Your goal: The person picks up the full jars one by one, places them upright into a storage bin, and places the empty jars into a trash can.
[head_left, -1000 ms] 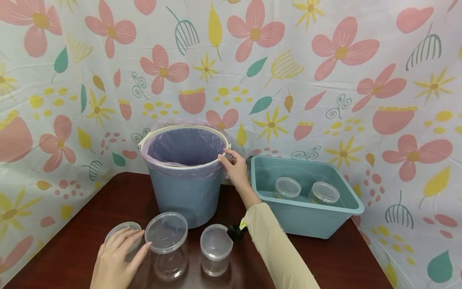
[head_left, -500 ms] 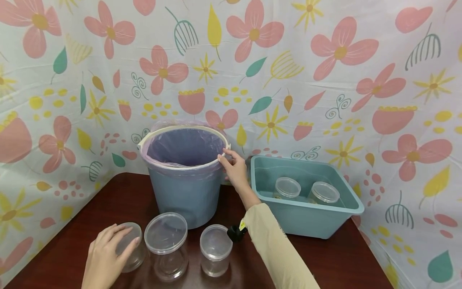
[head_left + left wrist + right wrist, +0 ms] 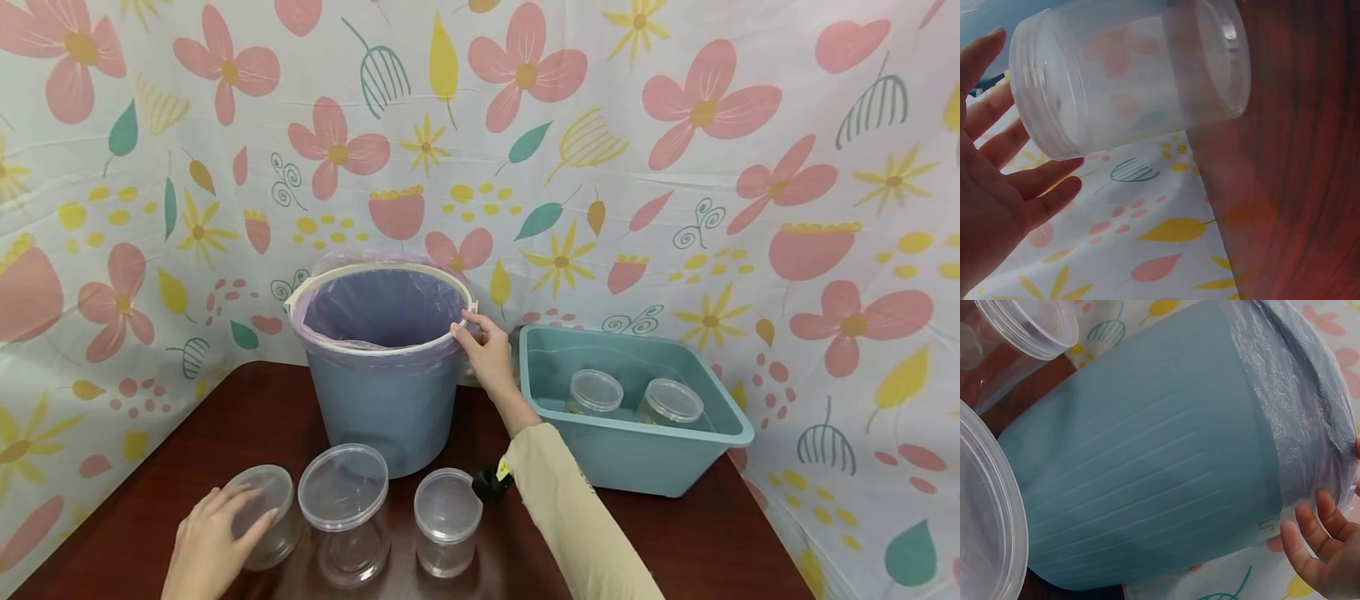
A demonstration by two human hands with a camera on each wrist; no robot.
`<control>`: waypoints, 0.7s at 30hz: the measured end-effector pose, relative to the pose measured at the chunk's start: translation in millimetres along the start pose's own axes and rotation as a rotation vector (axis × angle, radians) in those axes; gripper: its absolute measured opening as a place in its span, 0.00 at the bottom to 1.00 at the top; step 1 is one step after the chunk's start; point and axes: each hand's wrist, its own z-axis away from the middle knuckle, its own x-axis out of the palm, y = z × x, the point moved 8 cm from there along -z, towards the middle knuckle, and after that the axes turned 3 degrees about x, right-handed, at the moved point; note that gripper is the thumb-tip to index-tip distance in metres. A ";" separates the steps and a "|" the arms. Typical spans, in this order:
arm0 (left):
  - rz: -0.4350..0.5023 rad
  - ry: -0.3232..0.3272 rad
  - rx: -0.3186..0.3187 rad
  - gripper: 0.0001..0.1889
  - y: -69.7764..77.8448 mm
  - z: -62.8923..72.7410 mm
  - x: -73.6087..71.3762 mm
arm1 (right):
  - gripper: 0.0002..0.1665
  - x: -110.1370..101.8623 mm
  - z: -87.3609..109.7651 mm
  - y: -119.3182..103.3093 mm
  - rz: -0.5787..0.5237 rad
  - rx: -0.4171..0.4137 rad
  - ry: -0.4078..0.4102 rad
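Observation:
A blue trash can [image 3: 382, 408] stands upright on the table, lined with a thin purple trash bag [image 3: 1272, 394] folded over its rim. A cream ring [image 3: 375, 351] sits on the rim. My right hand [image 3: 491, 358] pinches the ring's right side between thumb and index finger; its other fingers are loosely bent below. My left hand [image 3: 210, 537] is at the left clear jar [image 3: 279, 537], its fingers spread beside the lidded top. In the left wrist view, that jar [image 3: 1129, 81] stands beside the fingers, which are apart and relaxed.
A larger clear jar [image 3: 356, 546] and a smaller one [image 3: 447, 554] stand lidded in front of the can. At the right, a teal basin [image 3: 637, 458] holds two lidded jars. Patterned cloth [image 3: 675, 208] hangs behind the dark wooden table [image 3: 172, 467].
My left hand has moved left and slightly down, from over the left jar's lid to its left side. My right hand keeps its hold on the ring.

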 end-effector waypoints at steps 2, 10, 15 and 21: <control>0.005 0.018 0.012 0.15 -0.9 0.7 0.6 | 0.21 0.1 0.1 0.3 -0.003 0.000 -0.001; 0.009 0.054 -0.028 0.18 -4.2 3.1 0.4 | 0.21 -0.1 -0.3 2.1 0.014 0.007 -0.009; -0.010 0.051 -0.043 0.21 -4.1 1.5 -0.2 | 0.22 -0.5 -0.3 3.6 0.016 0.015 -0.012; 0.026 0.035 -0.067 0.21 -6.3 1.0 2.4 | 0.22 0.0 1.0 2.8 0.026 0.007 -0.024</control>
